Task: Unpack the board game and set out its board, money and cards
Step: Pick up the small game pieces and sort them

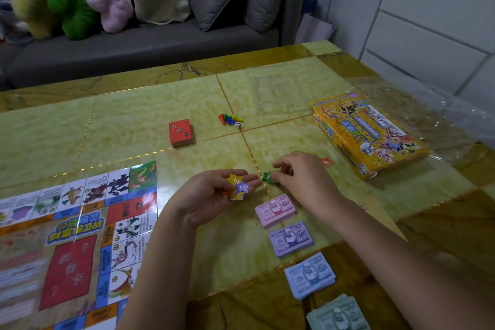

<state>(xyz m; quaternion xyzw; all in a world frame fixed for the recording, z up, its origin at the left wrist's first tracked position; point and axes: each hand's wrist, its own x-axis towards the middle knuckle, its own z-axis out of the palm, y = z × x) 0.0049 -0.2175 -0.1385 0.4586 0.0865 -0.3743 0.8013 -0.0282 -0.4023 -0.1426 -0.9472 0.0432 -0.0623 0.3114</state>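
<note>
The game board (80, 236) lies unfolded at the left of the table. My left hand (211, 198) is palm up and cradles several star-shaped number tokens (238, 187). My right hand (297, 177) pinches a green star token (267, 177) on the table. A red star token (326, 161) lies just right of that hand. Money stacks lie in a row near me: pink (276, 210), purple (291, 238), blue (310, 274), green (338, 315). A red card deck (181, 132) sits mid-table.
The yellow game box (367, 134) lies at the right on clear plastic wrap (434, 115). Coloured pawns (230, 118) and a white die (237, 125) lie behind the deck. A grey sofa (134, 45) with plush toys, a tote bag and cushions stands beyond the table.
</note>
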